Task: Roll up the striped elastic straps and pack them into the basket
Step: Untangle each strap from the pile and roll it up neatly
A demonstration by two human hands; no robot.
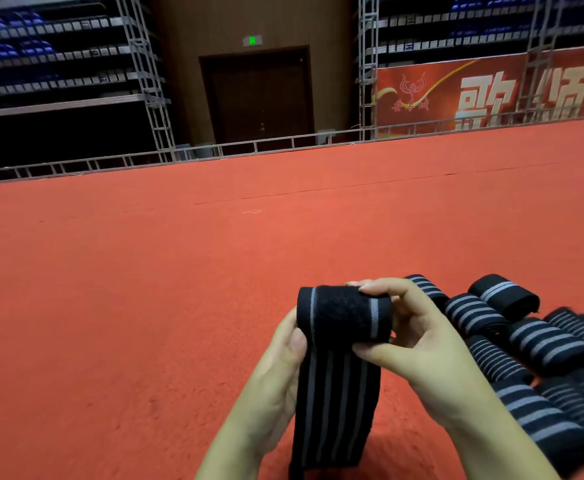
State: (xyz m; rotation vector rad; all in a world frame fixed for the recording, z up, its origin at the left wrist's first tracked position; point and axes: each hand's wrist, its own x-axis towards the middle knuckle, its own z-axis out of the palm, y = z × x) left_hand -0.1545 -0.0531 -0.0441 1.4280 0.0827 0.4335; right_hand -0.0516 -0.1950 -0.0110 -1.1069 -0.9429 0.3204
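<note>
Both hands clamp one strap [342, 327] mid-roll above the carpet's [145, 306] near edge: right hand [418, 337] pinching the roll, left hand [283, 362] steadying the tail. Rolled straps [540, 344] heaped right; basket unseen, packing pending.

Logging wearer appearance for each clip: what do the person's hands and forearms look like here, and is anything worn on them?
Both the left hand and the right hand are bare: no gloves, rings, watch or wristbands show. The forearms are bare too, with no sleeve visible down to the bottom edge of the picture. The fingernails that show on the right hand are short and look unpainted.
</note>
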